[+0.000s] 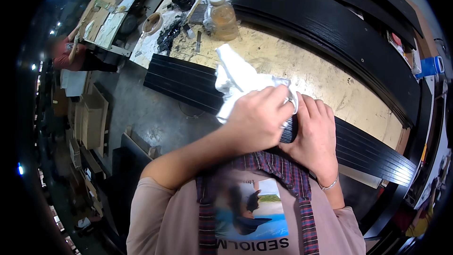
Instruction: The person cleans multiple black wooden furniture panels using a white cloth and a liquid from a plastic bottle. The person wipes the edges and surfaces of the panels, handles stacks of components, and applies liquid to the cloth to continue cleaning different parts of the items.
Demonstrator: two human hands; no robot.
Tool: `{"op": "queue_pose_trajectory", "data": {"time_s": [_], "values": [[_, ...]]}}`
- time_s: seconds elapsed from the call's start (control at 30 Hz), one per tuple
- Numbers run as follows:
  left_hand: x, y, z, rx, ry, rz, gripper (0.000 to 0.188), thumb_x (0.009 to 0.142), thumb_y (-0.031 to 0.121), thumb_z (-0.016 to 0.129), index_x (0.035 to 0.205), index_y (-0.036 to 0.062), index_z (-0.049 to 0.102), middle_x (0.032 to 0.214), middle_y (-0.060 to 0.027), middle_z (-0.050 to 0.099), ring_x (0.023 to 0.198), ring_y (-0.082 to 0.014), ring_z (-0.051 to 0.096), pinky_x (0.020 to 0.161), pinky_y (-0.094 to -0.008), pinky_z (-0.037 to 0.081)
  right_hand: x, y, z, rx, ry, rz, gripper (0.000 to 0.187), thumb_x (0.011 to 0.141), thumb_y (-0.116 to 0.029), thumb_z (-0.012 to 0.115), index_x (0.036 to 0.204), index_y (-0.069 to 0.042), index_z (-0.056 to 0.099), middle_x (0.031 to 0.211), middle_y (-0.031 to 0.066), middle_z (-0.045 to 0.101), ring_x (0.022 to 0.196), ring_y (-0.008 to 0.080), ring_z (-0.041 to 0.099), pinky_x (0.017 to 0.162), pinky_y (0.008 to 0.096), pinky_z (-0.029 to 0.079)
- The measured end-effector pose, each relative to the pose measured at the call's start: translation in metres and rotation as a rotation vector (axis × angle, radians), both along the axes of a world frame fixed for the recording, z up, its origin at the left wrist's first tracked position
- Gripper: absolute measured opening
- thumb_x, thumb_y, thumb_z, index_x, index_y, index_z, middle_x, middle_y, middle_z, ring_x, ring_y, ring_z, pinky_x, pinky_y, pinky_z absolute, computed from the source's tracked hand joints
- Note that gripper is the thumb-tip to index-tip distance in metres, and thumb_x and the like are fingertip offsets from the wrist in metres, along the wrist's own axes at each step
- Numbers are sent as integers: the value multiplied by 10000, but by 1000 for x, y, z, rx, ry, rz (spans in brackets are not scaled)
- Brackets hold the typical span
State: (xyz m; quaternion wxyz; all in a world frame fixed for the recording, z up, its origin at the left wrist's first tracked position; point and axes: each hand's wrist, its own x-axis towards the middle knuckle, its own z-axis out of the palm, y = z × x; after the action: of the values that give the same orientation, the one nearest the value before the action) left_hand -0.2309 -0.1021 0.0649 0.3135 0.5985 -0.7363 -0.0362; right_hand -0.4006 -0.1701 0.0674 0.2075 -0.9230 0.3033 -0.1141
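My left hand is closed around a crumpled white cloth, which sticks up and to the left of my knuckles. It presses against a long black grooved board that runs along the near edge of the wooden workbench. My right hand lies flat on the same board just to the right, fingers together, touching the left hand. A bracelet circles my right wrist.
Wide black panels lie across the far side of the bench. A plastic jar of amber liquid, a roll of tape and black-stained tools sit at the bench's far left. Another person stands far left by a second table.
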Motion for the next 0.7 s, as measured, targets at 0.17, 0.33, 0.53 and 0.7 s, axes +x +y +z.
{"op": "queue_pose_trajectory", "data": {"time_s": [0.17,0.33,0.53,0.7], "values": [[55,17,1,118,105,192,164,710,-4,637,834,89,690,842,-77,563,746,-263,624,626,-377,508,-1,-2,-2,4,11,-13,1023,469,-256,929,1358,-18,482,1146,143,581,1068,334,549,951,422,410],[26,5,-8,-66,-40,-22,222,654,-12,627,839,92,691,839,-67,558,802,-262,604,654,-377,494,1,-1,1,7,5,-2,1030,462,-248,938,1353,-13,478,1135,145,582,1058,337,556,951,424,412],[53,20,8,165,-134,47,288,755,106,724,1039,103,679,1236,-114,620,1291,-345,516,1088,-546,363,1,-1,1,39,2,-9,1033,459,-242,936,1357,-15,479,1148,146,585,1069,335,561,955,427,417],[7,9,4,144,-125,-79,289,824,145,684,1099,66,643,1325,-154,609,1336,-356,512,1104,-521,402,3,-1,0,-26,-17,9,939,525,-305,915,1314,0,506,1126,141,590,1033,314,559,932,408,418]]}}
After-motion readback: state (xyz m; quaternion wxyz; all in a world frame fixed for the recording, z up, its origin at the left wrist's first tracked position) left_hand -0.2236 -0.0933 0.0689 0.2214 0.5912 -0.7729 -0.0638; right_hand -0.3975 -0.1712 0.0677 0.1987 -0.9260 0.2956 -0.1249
